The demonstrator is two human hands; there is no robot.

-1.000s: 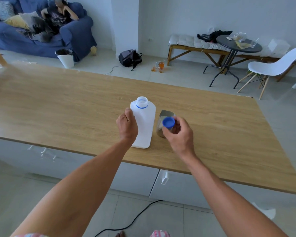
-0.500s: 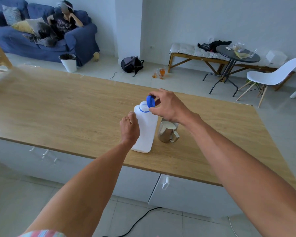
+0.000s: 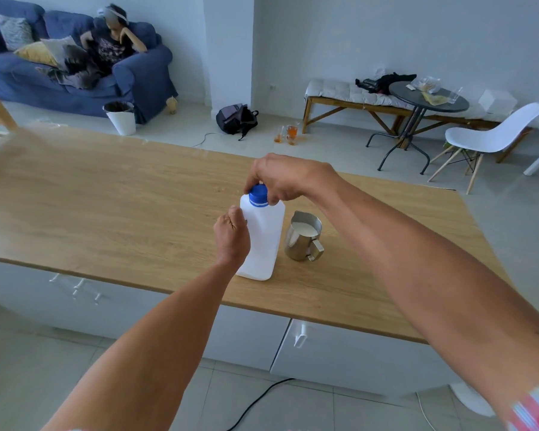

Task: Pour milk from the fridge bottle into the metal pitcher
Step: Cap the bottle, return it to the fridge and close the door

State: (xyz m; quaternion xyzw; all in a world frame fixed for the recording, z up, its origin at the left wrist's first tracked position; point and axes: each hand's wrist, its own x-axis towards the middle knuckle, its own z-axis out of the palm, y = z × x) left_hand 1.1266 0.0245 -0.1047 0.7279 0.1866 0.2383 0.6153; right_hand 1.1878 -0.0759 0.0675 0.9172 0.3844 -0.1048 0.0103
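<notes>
Milk already fills the metal pitcher [image 3: 304,236], just right of the white bottle [image 3: 262,241] on the tabletop [image 3: 106,206]. The left hand [image 3: 232,236] grips the bottle's side; the right hand [image 3: 288,178] pinches the blue cap [image 3: 258,195] on its neck. I judge only closing remains.

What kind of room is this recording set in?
Likely an open-plan home kitchen and living room: a wooden counter over white drawers, a blue sofa behind, and a round table with a white chair.
</notes>
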